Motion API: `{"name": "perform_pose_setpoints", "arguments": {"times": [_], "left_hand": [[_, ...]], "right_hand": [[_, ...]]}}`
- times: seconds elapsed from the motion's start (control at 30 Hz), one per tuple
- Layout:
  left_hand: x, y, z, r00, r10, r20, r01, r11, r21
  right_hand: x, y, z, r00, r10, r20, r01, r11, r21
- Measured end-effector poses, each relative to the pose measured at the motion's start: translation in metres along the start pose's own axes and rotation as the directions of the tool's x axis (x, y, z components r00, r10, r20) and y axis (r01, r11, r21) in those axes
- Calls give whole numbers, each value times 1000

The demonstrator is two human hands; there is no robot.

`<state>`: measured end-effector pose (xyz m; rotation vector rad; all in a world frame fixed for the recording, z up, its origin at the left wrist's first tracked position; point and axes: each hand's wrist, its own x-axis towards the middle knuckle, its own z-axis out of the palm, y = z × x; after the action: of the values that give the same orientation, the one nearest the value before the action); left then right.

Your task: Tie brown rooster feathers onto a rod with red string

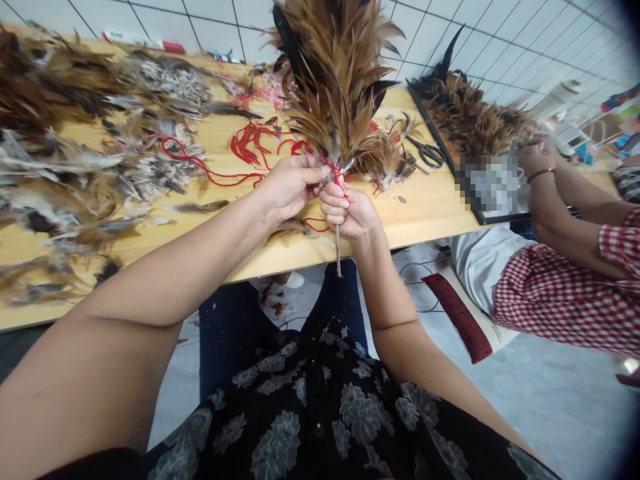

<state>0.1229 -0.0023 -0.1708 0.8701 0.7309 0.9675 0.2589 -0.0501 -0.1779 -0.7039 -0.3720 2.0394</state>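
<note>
A large feather duster (333, 87) with brown and black feathers stands upright in front of me, its thin stick (339, 257) pointing down past the table edge. My right hand (347, 207) is wrapped round the stick just under the feathers. Red string (336, 172) is wound about the base of the feathers. Beside it, my left hand (303, 180) pinches at the feather base from the left; what lies between its fingertips is too small to make out. A loose red string (215, 175) trails across the table to the left.
Loose feathers (160, 153) cover the left of the wooden table (410, 207). Scissors (427, 152), a feather bundle (387, 157) and red strings (250, 143) lie behind my hands. A red-and-white marker (145, 43) rests by the tiled wall. At right, a co-worker's hands (537, 153) are near more feathers (463, 110).
</note>
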Motion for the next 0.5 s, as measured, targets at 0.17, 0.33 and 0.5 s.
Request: {"name": "perform_pose_setpoints", "arguments": {"times": [0.17, 0.33, 0.5], "left_hand": [[-3, -3, 0, 999, -47, 19, 48, 999, -25], [-1, -7, -6, 992, -105, 66, 107, 994, -29], [-5, -4, -6, 979, -93, 182, 106, 992, -63]], "right_hand": [[-1, 1, -10, 993, 65, 97, -77, 989, 129], [0, 2, -13, 982, 95, 163, -125, 976, 179], [-2, 1, -9, 986, 98, 136, -114, 987, 111]]}}
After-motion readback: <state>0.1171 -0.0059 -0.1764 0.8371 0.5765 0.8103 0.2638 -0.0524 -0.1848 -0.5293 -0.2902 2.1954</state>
